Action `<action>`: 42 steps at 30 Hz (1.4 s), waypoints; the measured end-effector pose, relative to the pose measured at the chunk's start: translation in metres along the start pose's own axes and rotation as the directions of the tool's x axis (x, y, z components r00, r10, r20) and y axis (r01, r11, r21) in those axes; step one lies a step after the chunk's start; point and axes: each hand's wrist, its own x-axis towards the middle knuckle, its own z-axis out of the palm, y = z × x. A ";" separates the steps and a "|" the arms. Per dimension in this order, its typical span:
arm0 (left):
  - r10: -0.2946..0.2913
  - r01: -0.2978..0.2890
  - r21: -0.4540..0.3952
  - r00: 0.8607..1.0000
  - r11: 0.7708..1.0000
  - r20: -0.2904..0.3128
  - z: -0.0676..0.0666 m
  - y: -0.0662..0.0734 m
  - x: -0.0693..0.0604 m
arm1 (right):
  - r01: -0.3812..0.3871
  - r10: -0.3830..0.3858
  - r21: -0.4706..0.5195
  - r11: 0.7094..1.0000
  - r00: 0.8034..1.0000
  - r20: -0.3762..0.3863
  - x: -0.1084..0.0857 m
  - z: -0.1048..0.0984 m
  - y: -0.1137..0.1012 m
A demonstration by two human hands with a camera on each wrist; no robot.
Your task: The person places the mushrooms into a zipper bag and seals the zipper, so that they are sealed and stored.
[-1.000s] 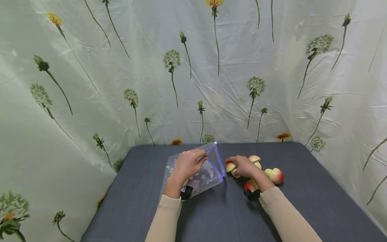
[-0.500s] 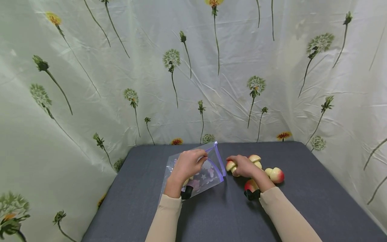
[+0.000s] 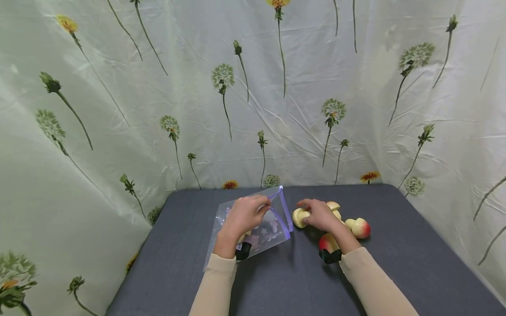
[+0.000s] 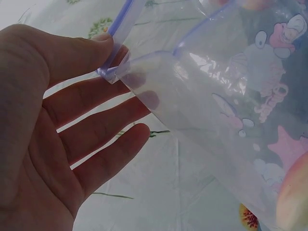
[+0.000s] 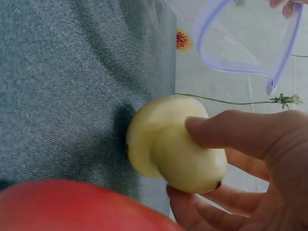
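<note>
My left hand [image 3: 244,215] pinches the top corner of a clear zip bag [image 3: 270,226] between thumb and index finger, its other fingers spread behind the plastic in the left wrist view. The purple zip edge [image 4: 120,29] gapes, and pink and white sea prints decorate the side. Through the plastic a cream-and-red rounded thing [image 4: 296,197] partly shows. To the right of the bag's mouth, my right hand [image 3: 321,215] grips a toy mushroom [image 5: 187,154] by its pale stem, thumb on one side and fingers on the other. Its cap faces away from the palm.
More cream-and-red mushrooms lie around my right wrist: one behind the hand [image 3: 334,207], one to the right [image 3: 360,228], and a red-capped one [image 3: 327,242] beside the black wrist strap. A dark cloth covers the table [image 3: 189,272]; a flowered curtain [image 3: 253,109] hangs behind.
My right hand has turned the mushroom it holds, so the red of the cap is no longer visible from above, and shifted it slightly left. My left hand stays at the bag.
</note>
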 end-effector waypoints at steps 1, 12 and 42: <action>-0.004 0.004 0.002 1.000 1.000 0.004 0.000 0.000 0.000 | -0.004 0.004 0.000 1.000 1.000 -0.011 0.001 0.000 0.000; -0.006 0.006 0.018 1.000 1.000 0.011 0.000 -0.004 0.001 | 0.008 -0.002 0.060 0.998 0.994 -0.110 -0.004 0.002 -0.001; 0.032 -0.032 0.040 0.999 0.999 0.001 0.007 0.003 0.001 | -0.035 0.045 0.080 0.996 0.990 -0.136 -0.022 0.002 0.002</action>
